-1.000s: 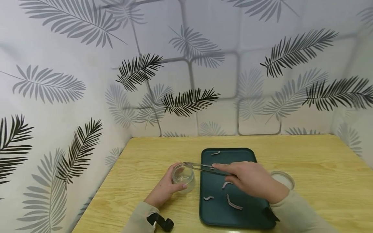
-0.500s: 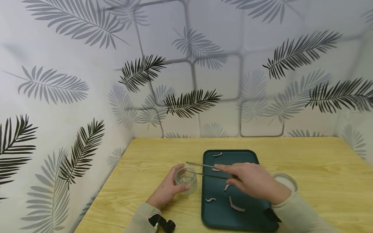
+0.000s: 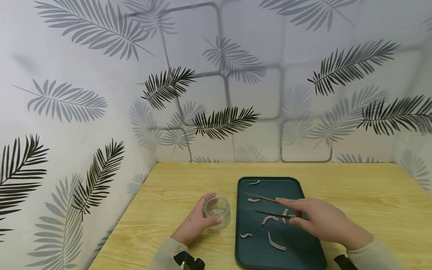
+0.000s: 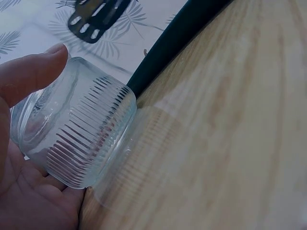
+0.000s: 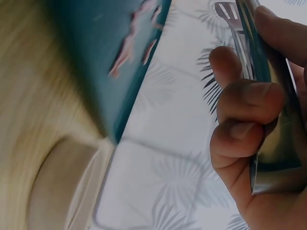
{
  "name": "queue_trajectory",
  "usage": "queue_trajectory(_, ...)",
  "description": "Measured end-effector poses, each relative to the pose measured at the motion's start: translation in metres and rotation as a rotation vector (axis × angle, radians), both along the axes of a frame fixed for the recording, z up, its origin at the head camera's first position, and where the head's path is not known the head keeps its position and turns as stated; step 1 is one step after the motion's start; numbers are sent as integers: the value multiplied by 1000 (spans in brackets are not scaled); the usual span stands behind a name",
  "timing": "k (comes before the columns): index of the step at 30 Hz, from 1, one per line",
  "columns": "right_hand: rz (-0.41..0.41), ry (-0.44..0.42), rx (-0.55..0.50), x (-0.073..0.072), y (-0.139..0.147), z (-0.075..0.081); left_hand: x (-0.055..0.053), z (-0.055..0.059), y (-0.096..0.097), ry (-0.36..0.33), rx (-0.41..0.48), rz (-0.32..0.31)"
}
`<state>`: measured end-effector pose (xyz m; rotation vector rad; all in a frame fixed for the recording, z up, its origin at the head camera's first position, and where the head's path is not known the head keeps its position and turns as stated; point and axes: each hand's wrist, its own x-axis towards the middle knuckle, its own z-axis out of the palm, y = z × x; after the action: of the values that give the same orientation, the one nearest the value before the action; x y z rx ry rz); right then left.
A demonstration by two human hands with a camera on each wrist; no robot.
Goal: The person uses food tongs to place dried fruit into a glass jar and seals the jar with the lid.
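My left hand [image 3: 197, 221] holds a clear glass jar [image 3: 217, 212] on the table, thumb on its near side and fingers round the far side. In the left wrist view the jar [image 4: 91, 129] shows a ribbed wall. My right hand [image 3: 324, 219] grips metal tongs [image 3: 270, 214] with slotted ends, their arms spread apart over the dark green tray [image 3: 293, 255]. Nothing shows between the tong tips. Several thin, pinkish-grey strips lie scattered on the tray, among them a long curved strip [image 3: 276, 242] near the front and a short strip [image 3: 253, 200] close under the tongs.
In the right wrist view a round pale container [image 5: 62, 187] stands beside the tray; my right hand mostly hides it in the head view. The wooden table [image 3: 182, 183] meets a leaf-patterned backdrop [image 3: 256, 93] at its back edge.
The tongs spread at the jar's mouth, then my right hand carried them rightward over the tray. My left hand stays round the jar. The view has shifted slightly.
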<state>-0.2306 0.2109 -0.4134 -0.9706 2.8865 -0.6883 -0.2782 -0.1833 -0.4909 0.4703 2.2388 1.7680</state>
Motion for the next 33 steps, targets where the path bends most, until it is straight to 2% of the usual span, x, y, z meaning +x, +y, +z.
queue_trajectory(7,-29,-10,1,5,31,-6,0,1,0,12,-4,-8)
queue_trajectory(12,-21,-29,6,8,44,-10,-1,1,0,12,0,-11)
queue_trajectory(19,-13,-27,52,8,53,-18,0,0,-1,1,2,-8)
queue_trajectory(23,-18,-11,51,10,57,-21,0,0,-1,10,0,-9)
queue_trajectory(33,-10,-39,53,9,63,-25,0,0,0,16,-6,-13)
